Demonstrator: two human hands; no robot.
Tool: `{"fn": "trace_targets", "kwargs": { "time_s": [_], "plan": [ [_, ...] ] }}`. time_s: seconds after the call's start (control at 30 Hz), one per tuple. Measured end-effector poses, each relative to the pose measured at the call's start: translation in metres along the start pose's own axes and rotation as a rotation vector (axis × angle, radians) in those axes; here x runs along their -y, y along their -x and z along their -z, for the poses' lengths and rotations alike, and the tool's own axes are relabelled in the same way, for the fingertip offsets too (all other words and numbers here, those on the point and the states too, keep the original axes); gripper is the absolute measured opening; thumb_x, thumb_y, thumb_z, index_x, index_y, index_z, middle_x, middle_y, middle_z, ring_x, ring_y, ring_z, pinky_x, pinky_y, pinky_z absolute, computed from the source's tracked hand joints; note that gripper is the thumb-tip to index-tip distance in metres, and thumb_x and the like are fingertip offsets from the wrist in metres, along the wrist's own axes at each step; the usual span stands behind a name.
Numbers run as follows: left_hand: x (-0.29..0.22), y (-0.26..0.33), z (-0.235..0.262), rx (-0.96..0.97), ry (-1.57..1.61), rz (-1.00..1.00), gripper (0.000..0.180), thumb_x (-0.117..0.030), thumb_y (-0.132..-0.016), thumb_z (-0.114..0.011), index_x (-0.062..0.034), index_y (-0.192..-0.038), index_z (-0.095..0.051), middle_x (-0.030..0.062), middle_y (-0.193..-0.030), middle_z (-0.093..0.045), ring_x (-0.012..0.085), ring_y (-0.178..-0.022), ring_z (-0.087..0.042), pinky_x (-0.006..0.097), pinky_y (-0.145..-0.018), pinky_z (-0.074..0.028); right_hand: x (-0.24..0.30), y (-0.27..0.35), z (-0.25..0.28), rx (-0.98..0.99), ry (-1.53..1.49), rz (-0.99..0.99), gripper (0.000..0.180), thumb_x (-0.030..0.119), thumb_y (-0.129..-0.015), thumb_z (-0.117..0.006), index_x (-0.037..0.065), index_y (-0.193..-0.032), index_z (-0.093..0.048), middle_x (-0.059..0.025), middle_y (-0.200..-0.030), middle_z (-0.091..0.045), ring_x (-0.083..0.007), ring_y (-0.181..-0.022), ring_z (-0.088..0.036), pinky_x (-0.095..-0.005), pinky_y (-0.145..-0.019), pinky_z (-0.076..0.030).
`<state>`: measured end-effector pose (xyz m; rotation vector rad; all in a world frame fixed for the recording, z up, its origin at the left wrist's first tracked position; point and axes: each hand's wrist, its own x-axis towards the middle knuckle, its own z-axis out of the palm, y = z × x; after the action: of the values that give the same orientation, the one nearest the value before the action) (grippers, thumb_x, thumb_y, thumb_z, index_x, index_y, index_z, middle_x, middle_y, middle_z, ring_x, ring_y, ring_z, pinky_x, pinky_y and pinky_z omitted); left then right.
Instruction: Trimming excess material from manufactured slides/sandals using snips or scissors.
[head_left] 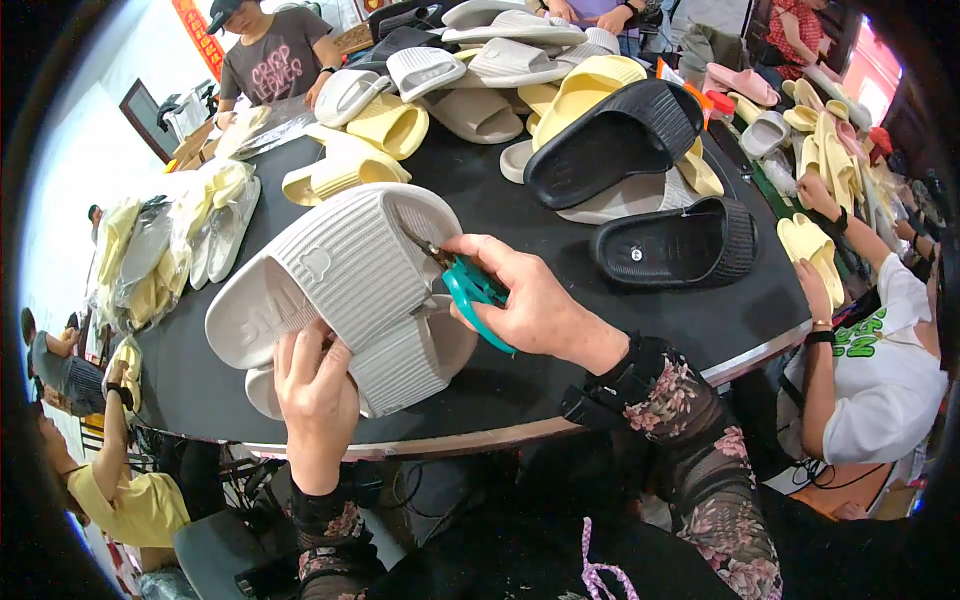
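A pair of light grey slide slippers lies in front of me on the black table: one slipper (pixel 345 250) at the far side, the other slipper (pixel 400 370) nearer, partly tucked against it. My left hand (pixel 318 395) grips the pair at the near left, thumb and fingers pressed where the two meet. My right hand (pixel 545 305) is closed round small scissors (pixel 474 292) with teal handles. Their dark blades point up and left, against the strap of the far slipper; whether they touch it I cannot tell.
Black slippers (pixel 680 245) lie on the black table (pixel 520 385) to the right. Behind rises a pile of grey, yellow and black slippers (pixel 510 65). Bagged pairs (pixel 175 240) are at the left edge. Co-workers handle slippers at left, right and the far side.
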<state>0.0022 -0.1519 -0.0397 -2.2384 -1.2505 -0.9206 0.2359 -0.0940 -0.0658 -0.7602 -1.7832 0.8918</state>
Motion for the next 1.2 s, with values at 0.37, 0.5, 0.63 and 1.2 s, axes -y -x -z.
{"fn": "trace_targets", "kwargs": {
  "time_s": [0.37, 0.5, 0.63, 1.2],
  "plan": [
    [0.036, 0.009, -0.012, 0.068, -0.077, -0.13, 0.024, 0.006, -0.071, -0.05, 0.0061, -0.094, -0.057, 0.0159, -0.081, -0.051, 0.0322, -0.072, -0.051, 0.04, -0.062, -0.042, -0.009, -0.004, 0.003, -0.236, -0.078, 0.168, 0.045, 0.005, -0.077, -0.063, 0.0, -0.12, -0.05, -0.0176, -0.103, -0.062, -0.0203, -0.096, -0.062, -0.0316, -0.083, -0.048],
    [0.023, -0.013, -0.007, 0.179, 0.129, 0.023, 0.023, 0.001, -0.083, -0.054, 0.0041, -0.105, -0.062, 0.0242, -0.103, -0.062, 0.0354, -0.084, -0.06, 0.042, -0.076, -0.048, -0.018, -0.005, 0.011, -0.323, -0.183, 0.105, 0.046, 0.002, -0.078, -0.064, -0.001, -0.121, -0.047, -0.0126, -0.096, -0.061, -0.0124, -0.09, -0.057, -0.0289, -0.081, -0.046],
    [-0.005, -0.042, -0.014, 0.089, 0.42, 0.097, 0.024, -0.002, -0.08, -0.062, 0.0061, -0.103, -0.061, 0.0249, -0.089, -0.063, 0.0338, -0.075, -0.06, 0.04, -0.07, -0.048, -0.027, -0.01, 0.013, -0.42, -0.16, 0.107, 0.049, 0.0, -0.08, -0.064, 0.0, -0.124, -0.044, -0.0098, -0.097, -0.06, -0.0097, -0.09, -0.053, -0.0264, -0.083, -0.044],
    [0.072, -0.052, -0.111, 0.316, 0.871, 0.59, 0.01, 0.0, -0.086, -0.047, 0.0048, -0.091, -0.055, 0.0075, -0.072, -0.053, 0.0162, -0.059, -0.052, 0.029, -0.051, -0.042, -0.04, -0.02, 0.02, -0.561, -0.174, 0.123, 0.051, -0.004, -0.078, -0.062, -0.003, -0.126, -0.043, -0.0099, -0.106, -0.057, -0.0113, -0.097, -0.053, -0.0265, -0.087, -0.044]
  ]
}}
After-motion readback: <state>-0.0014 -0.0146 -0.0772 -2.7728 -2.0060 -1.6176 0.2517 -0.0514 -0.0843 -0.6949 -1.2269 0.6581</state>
